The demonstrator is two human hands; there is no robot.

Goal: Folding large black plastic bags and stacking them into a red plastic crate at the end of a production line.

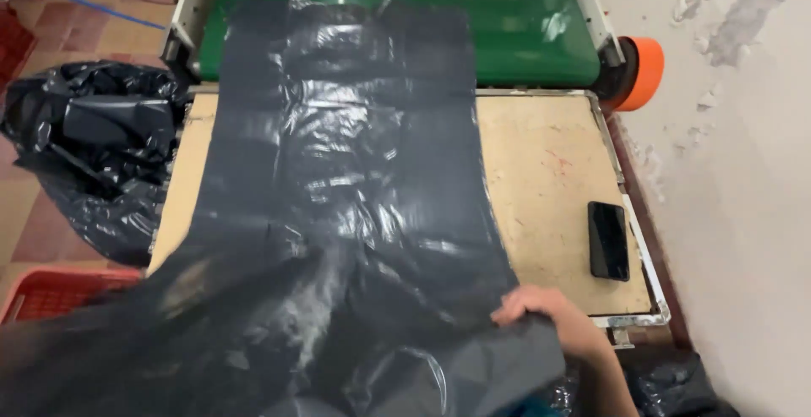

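Worn wooden table [549, 180] with metal rim, tiled floor at left, peeling wall at right. Far left: red crate [51, 292] on floor, heap of black plastic bags [93, 151] above it. Centre: long black plastic sheet [355, 172] spread from green conveyor belt [524, 28] across table toward viewer, near end blurred. Left hand not visible. Right hand [541, 311] at table's near edge, fingers clenched on sheet's corner. Black phone [608, 240] lies flat near right rim. Orange roller [640, 72] at belt's right end.

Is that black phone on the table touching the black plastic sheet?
Apart. The head view shows bare tabletop between the phone and the sheet.
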